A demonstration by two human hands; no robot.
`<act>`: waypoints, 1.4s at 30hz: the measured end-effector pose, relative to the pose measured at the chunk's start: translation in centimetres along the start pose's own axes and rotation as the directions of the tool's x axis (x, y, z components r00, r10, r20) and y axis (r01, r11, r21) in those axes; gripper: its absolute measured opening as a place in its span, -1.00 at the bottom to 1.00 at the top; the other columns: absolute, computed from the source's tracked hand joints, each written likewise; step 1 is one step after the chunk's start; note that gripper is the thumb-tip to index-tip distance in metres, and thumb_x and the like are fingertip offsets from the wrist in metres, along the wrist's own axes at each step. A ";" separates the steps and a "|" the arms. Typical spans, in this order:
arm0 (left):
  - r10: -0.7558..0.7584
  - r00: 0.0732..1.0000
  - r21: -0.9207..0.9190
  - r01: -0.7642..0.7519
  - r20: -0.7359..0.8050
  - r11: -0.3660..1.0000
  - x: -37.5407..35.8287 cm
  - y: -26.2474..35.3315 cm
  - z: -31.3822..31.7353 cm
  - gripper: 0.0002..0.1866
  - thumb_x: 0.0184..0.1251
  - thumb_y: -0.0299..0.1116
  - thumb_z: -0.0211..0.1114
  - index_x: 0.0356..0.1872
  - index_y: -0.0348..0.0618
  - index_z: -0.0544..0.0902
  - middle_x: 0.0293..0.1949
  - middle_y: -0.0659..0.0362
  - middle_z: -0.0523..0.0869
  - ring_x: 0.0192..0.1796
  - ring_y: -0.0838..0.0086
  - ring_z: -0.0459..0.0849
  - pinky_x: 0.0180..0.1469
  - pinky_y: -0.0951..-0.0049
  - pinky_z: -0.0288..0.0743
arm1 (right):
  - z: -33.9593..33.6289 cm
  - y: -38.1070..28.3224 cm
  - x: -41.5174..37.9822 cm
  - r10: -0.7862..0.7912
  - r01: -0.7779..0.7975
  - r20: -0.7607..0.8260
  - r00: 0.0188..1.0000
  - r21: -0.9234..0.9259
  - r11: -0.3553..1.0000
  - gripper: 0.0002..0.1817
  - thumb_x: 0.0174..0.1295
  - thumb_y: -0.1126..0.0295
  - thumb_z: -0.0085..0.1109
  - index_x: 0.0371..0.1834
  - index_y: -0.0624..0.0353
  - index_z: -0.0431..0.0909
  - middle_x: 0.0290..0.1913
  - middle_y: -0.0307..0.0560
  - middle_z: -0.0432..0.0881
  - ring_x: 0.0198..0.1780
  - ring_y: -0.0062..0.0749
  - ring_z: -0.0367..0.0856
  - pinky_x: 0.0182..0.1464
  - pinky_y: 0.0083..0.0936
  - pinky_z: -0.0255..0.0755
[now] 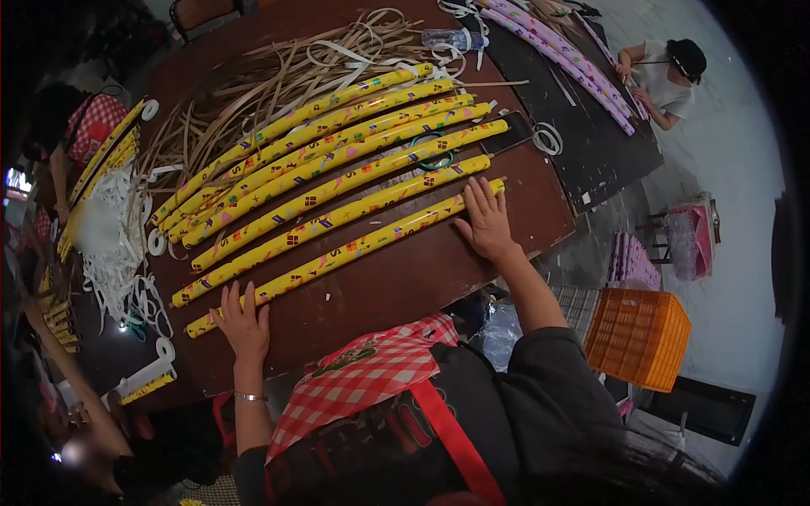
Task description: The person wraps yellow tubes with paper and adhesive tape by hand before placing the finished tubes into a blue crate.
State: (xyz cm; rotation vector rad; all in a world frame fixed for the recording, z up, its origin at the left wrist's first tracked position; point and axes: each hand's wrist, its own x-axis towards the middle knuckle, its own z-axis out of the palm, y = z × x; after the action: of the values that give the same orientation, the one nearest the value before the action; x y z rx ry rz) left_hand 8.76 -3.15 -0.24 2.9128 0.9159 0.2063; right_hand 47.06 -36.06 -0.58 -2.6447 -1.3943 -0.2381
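Observation:
A long yellow tube with a colourful printed pattern [363,245] lies nearest me on the brown table [371,295]. My left hand [243,322] rests at its left end, fingers apart and laid over it. On the right end my right hand [487,218] lies flat with the fingers stretched out. Neither hand is wrapped around the tube. Beyond it several more yellow tubes [337,223] lie side by side. Teal-handled scissors [433,166] are partly covered by those tubes.
Brown and white strips [278,80] are heaped at the back, near a plastic bottle [456,40]. White strips [114,253] pile up at left. Pink tubes [565,55] lie by a co-worker [666,80]. An orange crate [637,337] stands at right. Other people are at left.

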 end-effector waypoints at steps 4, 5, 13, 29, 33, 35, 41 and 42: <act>-0.032 0.998 0.007 0.033 -0.052 0.999 -1.4 -2.8 0.0 -0.40 0.29 -0.18 0.25 0.35 0.01 0.32 0.40 0.08 0.21 0.47 0.09 0.08 0.35 -0.36 -0.19 | 0.4 0.7 0.0 0.032 -0.032 -0.006 0.999 -0.012 0.999 -0.25 0.25 0.06 0.13 0.42 0.17 0.13 0.48 -0.02 0.08 0.51 -0.02 -0.06 0.39 0.14 -0.14; -0.061 0.998 0.038 0.062 -0.016 0.997 -1.9 -3.9 0.0 -0.36 0.29 -0.16 0.25 0.37 -0.02 0.28 0.43 0.08 0.16 0.49 0.09 0.03 0.35 -0.36 -0.20 | 0.3 0.7 0.0 0.040 -0.040 -0.006 0.999 0.002 0.999 -0.26 0.26 0.07 0.13 0.43 0.17 0.12 0.49 -0.02 0.07 0.51 -0.02 -0.06 0.39 0.15 -0.15; -0.324 0.945 0.222 0.307 0.040 0.925 -5.2 -9.2 -2.3 -0.23 0.23 -0.02 0.27 0.44 0.06 0.18 0.48 0.03 0.02 0.52 0.03 -0.12 0.27 -0.48 -0.19 | 0.8 1.3 0.0 -0.027 0.027 -0.020 0.999 -0.017 0.999 -0.27 0.31 0.16 0.08 0.47 0.15 0.03 0.49 0.00 0.06 0.52 0.00 -0.08 0.41 0.14 -0.19; -0.197 0.976 0.041 0.202 -0.092 0.979 -4.3 -3.2 -2.0 -0.30 0.20 -0.08 0.31 0.33 -0.14 0.31 0.40 0.09 0.24 0.45 0.20 0.15 0.27 -0.36 0.01 | 1.9 2.5 -0.1 -0.070 0.069 -0.034 0.997 -0.035 0.997 -0.36 0.42 0.10 -0.11 0.49 0.05 0.02 0.51 -0.07 0.02 0.54 -0.07 -0.14 0.43 0.11 -0.23; -0.211 0.974 0.070 0.217 -0.077 0.974 -4.0 -3.9 -2.9 -0.38 0.21 -0.10 0.30 0.27 -0.07 0.40 0.36 0.09 0.30 0.42 0.20 0.20 0.27 -0.34 0.03 | 1.9 2.2 0.1 -0.063 0.062 -0.014 0.998 -0.054 0.997 -0.37 0.42 0.10 -0.12 0.49 0.07 0.02 0.51 -0.06 0.02 0.53 -0.06 -0.14 0.43 0.12 -0.23; -0.179 0.968 0.088 0.197 -0.176 0.976 -3.7 -4.2 -2.8 -0.50 0.12 -0.16 0.37 0.12 -0.01 0.54 0.21 0.14 0.45 0.30 0.23 0.36 0.22 -0.13 0.19 | 1.9 2.2 0.1 -0.076 0.075 -0.026 0.997 -0.056 0.996 -0.37 0.42 0.10 -0.12 0.48 0.08 0.03 0.51 -0.06 0.03 0.53 -0.05 -0.13 0.43 0.13 -0.23; -0.036 0.973 -0.094 0.015 -0.226 0.995 -2.1 -5.3 -3.5 -0.62 -0.08 -0.29 0.46 -0.14 0.01 0.65 -0.14 0.28 0.54 -0.02 0.36 0.51 -0.03 0.26 0.33 | 2.0 2.6 0.2 -0.065 0.064 -0.039 0.997 -0.037 0.997 -0.36 0.39 0.14 -0.07 0.47 0.10 0.04 0.50 -0.04 0.05 0.52 -0.03 -0.11 0.42 0.10 -0.17; -0.037 0.973 -0.094 0.016 -0.229 0.995 -2.0 -5.5 -3.6 -0.62 -0.08 -0.29 0.46 -0.14 0.01 0.65 -0.14 0.28 0.54 -0.02 0.36 0.51 -0.03 0.26 0.33 | 2.0 2.6 0.3 -0.077 0.076 -0.052 0.996 -0.021 0.997 -0.36 0.38 0.15 -0.06 0.47 0.10 0.05 0.49 -0.03 0.05 0.52 -0.01 -0.11 0.42 0.07 -0.15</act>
State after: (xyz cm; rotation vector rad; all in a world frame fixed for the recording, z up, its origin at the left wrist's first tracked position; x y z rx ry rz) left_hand 3.47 0.37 2.46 2.8319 0.9468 0.5793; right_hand 49.54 -36.94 -2.65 -2.5827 -1.4857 -0.3288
